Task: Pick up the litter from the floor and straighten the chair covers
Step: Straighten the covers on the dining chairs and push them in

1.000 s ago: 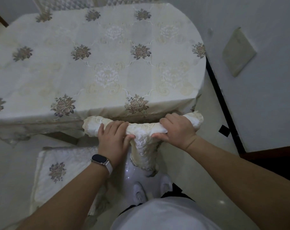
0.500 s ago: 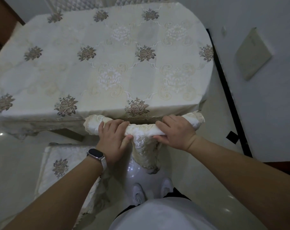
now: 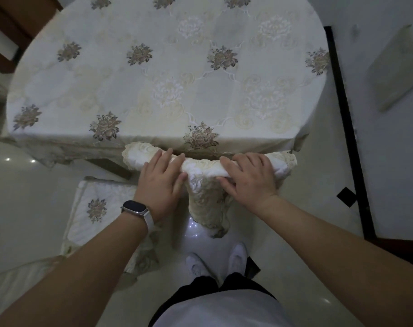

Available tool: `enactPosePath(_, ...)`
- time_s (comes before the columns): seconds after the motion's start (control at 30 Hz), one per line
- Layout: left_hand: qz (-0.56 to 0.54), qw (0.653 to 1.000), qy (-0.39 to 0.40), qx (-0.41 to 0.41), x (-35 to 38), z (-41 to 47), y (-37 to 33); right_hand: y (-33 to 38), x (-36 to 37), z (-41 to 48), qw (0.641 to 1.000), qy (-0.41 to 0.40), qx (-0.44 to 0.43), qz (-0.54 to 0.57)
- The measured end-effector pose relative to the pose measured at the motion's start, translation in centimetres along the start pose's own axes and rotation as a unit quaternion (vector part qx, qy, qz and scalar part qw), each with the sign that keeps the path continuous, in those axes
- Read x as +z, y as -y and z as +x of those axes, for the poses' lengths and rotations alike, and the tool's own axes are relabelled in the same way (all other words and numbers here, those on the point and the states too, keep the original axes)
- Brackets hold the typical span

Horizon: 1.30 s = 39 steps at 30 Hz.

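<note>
A cream embroidered chair cover (image 3: 202, 166) is draped over the top rail of a chair back right in front of me. Its pointed flap (image 3: 209, 206) hangs down the near side. My left hand (image 3: 159, 185), with a watch on the wrist, holds the rail left of centre, fingers over the top and thumb on the near side. My right hand (image 3: 249, 181) holds the right part the same way. The chair's seat is hidden below the flap. I see no clear litter on the floor.
The table (image 3: 177, 79) under a floral cloth stands just beyond the chair back. A second chair's cushioned seat (image 3: 96, 208) is at my lower left. A white wall with black skirting (image 3: 347, 138) runs along the right. Small dark squares (image 3: 346, 197) mark the glossy floor.
Both hands stay on the covered rail. Their fingers lie flatter over the top than a second ago. My head has shifted, so the table sits further right in view.
</note>
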<state>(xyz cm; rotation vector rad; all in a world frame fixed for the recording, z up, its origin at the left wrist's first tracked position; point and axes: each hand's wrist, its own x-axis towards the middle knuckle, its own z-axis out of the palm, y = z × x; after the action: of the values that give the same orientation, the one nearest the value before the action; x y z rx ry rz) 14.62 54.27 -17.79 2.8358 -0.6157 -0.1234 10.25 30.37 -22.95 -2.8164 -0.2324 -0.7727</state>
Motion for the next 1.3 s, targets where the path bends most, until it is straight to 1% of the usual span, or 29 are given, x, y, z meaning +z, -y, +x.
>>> enactPosePath(0.1, -0.024, 0.999, -0.02, -0.004, -0.4, -1.3, -0.6, 0.2, -0.4, -0.2, 1.0, 0.024, 0.014, 0.013)
enactPosePath(0.23, -0.027, 0.998, -0.055, 0.018, -0.9, -4.7, -0.4, 1.4, -1.8, -0.9, 0.998, 0.058, 0.025, 0.017)
enactPosePath(0.3, -0.016, 0.998, -0.062, 0.017, -1.3, -6.8, 0.5, 2.6, -2.6, -1.1, 0.998, 0.065, 0.011, 0.021)
enactPosePath(0.37, -0.003, 0.998, -0.066, -0.003, -1.8, -9.2, 1.8, 4.8, -3.5, -1.0, 0.997, 0.075, -0.013, 0.028)
enactPosePath(0.47, 0.011, 0.996, -0.086, -0.034, -2.8, -13.5, 4.2, 9.4, -4.5, -1.0, 0.991, 0.116, -0.057, 0.048)
enactPosePath(0.57, 0.032, 0.99, -0.123, -0.061, -3.9, -19.2, 6.9, 15.2, -4.6, -1.5, 0.979, 0.135, -0.126, 0.081)
enactPosePath(0.73, 0.06, 0.978, -0.139, -0.144, -4.8, -31.6, 11.9, 27.0, -5.3, -4.5, 0.954, 0.134, -0.238, 0.127)
enactPosePath(0.9, 0.063, 0.958, -0.165, -0.225, -5.8, -46.2, 16.7, 40.0, -6.9, -9.7, 0.925, 0.154, -0.31, 0.154)
enactPosePath(1.1, 0.071, 0.924, -0.189, -0.324, -6.7, -61.9, 20.7, 54.2, -8.3, -14.8, 0.889, 0.181, -0.385, 0.17)
enactPosePath(1.2, 0.084, 0.91, -0.21, -0.348, -7.0, -67.5, 22.2, 59.8, -8.7, -16.3, 0.874, 0.175, -0.416, 0.181)
enactPosePath(1.3, 0.087, 0.896, -0.233, -0.367, -7.1, -71.0, 23.9, 64.0, -8.6, -16.9, 0.862, 0.155, -0.441, 0.198)
